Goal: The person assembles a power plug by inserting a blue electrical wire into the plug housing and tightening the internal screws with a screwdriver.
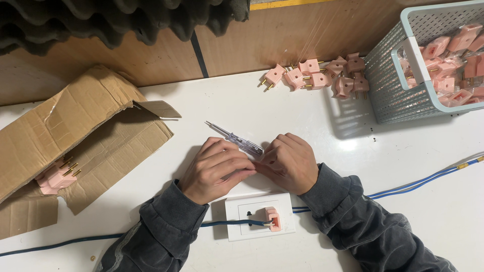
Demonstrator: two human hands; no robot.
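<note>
Left of the white socket plate (258, 216), a torn cardboard box (75, 146) crowds the worktop (312, 141) edge. Above the plate, left hand (217, 168) and right hand (288, 162) meet, fingers pinching a screwdriver (237, 139), its long axis slanting up-left, tip over open worktop. Right, a basket (398, 85) walls the edge.

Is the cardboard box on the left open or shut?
Open. The cardboard box lies on its side with its flaps spread, and pink plugs with brass pins show inside its mouth.
</note>
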